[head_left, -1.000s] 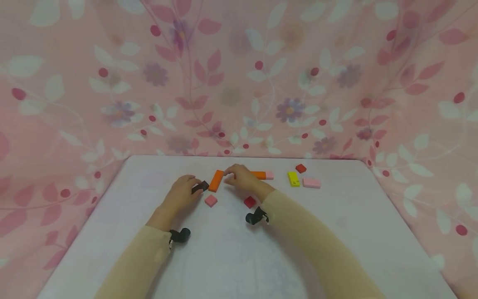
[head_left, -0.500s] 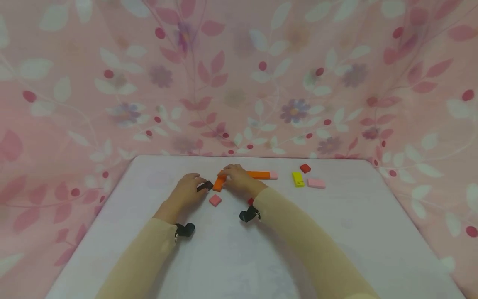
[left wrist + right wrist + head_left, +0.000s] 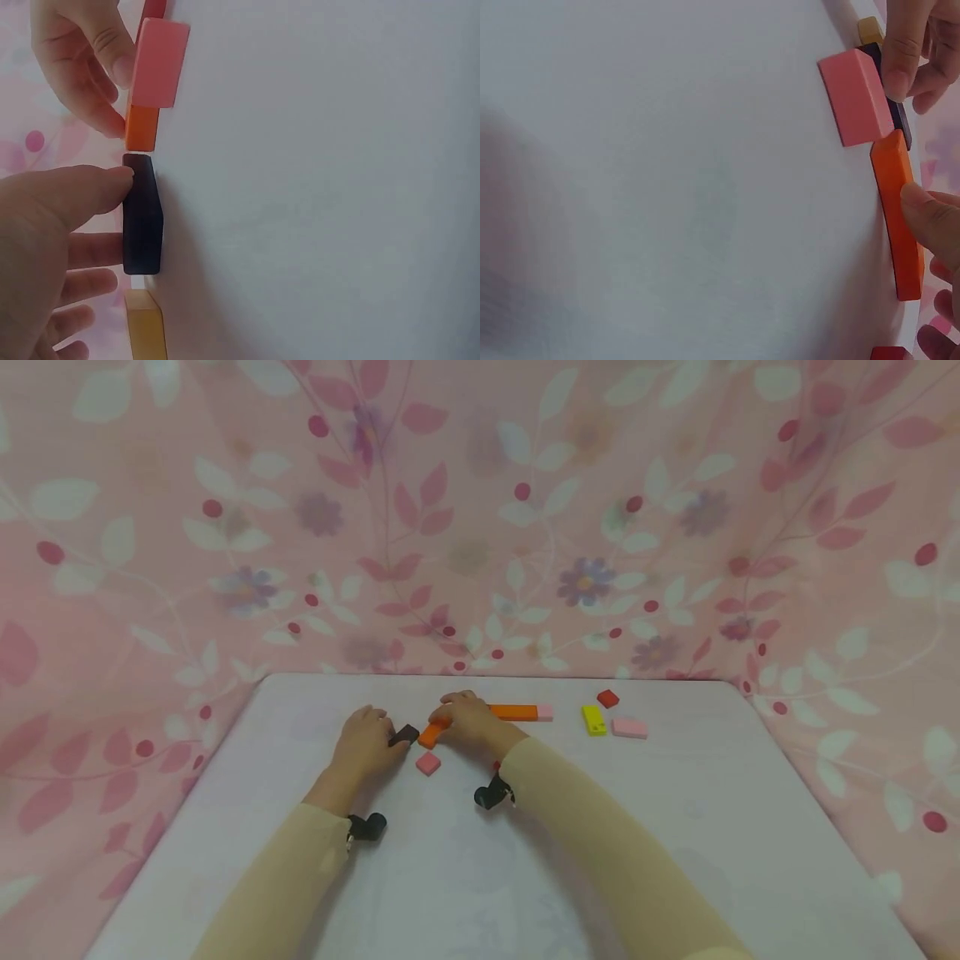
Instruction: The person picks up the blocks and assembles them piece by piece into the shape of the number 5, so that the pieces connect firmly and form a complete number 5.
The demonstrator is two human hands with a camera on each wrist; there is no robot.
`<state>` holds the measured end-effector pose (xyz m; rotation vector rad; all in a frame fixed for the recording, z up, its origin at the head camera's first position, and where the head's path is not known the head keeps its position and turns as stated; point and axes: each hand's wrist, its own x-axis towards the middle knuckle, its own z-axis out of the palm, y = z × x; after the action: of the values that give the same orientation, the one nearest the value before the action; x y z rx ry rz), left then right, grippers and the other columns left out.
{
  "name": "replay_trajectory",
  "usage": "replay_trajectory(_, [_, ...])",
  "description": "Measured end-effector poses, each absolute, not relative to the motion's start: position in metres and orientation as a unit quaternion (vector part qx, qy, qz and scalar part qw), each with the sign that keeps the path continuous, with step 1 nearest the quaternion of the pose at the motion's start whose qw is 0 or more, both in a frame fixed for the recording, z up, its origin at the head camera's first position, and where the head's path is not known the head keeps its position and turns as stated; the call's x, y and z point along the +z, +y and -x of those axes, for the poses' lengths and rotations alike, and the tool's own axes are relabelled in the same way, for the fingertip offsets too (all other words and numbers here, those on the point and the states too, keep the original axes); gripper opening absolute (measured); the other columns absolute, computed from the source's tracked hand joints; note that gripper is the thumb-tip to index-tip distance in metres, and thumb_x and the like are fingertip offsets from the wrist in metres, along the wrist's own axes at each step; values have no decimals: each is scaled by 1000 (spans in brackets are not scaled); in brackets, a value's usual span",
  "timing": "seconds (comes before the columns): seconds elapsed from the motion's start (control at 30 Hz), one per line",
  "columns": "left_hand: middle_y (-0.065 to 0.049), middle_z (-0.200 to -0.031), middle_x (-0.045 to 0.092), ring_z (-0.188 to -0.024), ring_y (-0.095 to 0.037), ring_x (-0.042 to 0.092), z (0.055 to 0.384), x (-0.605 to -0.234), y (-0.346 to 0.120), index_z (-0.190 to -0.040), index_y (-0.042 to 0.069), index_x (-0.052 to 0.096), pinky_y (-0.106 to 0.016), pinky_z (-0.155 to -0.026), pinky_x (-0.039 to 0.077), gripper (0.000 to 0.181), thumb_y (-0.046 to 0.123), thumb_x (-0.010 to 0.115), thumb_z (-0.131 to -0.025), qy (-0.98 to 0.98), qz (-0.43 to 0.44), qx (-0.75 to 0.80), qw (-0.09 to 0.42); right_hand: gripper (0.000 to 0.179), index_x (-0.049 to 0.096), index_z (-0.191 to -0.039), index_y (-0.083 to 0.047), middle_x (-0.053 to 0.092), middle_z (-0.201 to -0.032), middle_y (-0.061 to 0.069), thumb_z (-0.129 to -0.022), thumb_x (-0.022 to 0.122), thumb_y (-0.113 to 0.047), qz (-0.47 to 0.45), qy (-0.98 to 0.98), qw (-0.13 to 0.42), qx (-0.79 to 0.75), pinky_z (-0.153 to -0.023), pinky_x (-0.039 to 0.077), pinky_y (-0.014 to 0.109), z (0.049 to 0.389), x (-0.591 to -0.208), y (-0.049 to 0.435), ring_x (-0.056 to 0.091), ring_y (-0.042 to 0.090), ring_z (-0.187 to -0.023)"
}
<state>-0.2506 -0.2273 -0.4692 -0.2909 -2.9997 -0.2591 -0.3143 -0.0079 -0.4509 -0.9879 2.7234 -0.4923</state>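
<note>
My left hand (image 3: pixel 363 743) pinches a small black block (image 3: pixel 142 217) between thumb and index finger. To its right, my right hand (image 3: pixel 474 722) holds an orange block (image 3: pixel 898 225), thumb on the near side. The ends of these two blocks lie close together in the left wrist view. Just in front of them sits a pink block (image 3: pixel 428 764). A tan-yellow block (image 3: pixel 146 322) shows beyond the black one in the left wrist view; my left hand hides it from the head view. Most of a red block (image 3: pixel 890 353) is hidden by my right arm in the head view.
Right of my right hand, another orange block (image 3: pixel 513 712) lies end to end with a light pink one (image 3: pixel 545 713). Farther right are a yellow block (image 3: pixel 594 721), a red block (image 3: pixel 608 698) and a light pink block (image 3: pixel 629 727). Floral cloth (image 3: pixel 480 527) hangs behind the white table (image 3: pixel 720 827).
My right hand has moved left and taken hold of the orange block, which has turned and come slightly nearer. My left hand keeps its grip on the black block.
</note>
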Motion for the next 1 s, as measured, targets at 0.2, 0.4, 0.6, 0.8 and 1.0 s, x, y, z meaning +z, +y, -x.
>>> replay_trajectory(0.2, [-20,-128,61,-136,-43,40,248,-467,-228,-117,2,69,-54,-120,20,48,44,66,-95,-989,101,-98,40,38,68,-130,-30,46,-151,2,-93,70,-40,322,926,100,-167,-117,27,50,313,-459,-8,33,27,-140])
replay_trajectory(0.4, [-25,-147,47,-141,-50,30,245,-467,-233,-142,11,57,-64,-117,17,53,40,63,-98,-981,143,-132,-20,42,64,-136,-29,46,-151,2,-95,69,-39,325,923,117,-168,-119,26,47,310,-464,-4,32,25,-141])
replay_trajectory(0.6, [-27,-149,43,-142,-53,25,244,-469,-237,-142,13,56,-69,-114,14,54,39,65,-96,-979,147,-138,-34,35,68,-128,-27,46,-150,1,-95,68,-40,339,919,112,-164,-119,25,45,309,-463,2,31,24,-141])
replay_trajectory(0.8, [-26,-152,40,-144,-51,22,245,-471,-240,-143,11,53,-66,-117,12,67,52,67,-92,-984,114,-129,-47,36,68,-125,-27,46,-150,1,-93,70,-43,335,921,111,-166,-119,27,44,309,-465,6,31,24,-141])
replay_trajectory(1.0, [-27,-153,37,-143,-53,23,240,-470,-244,-147,14,50,-70,-114,14,77,51,75,-85,-982,129,-117,-70,36,68,-127,-26,46,-151,0,-93,71,-39,337,922,112,-156,-119,27,43,306,-471,9,31,23,-141])
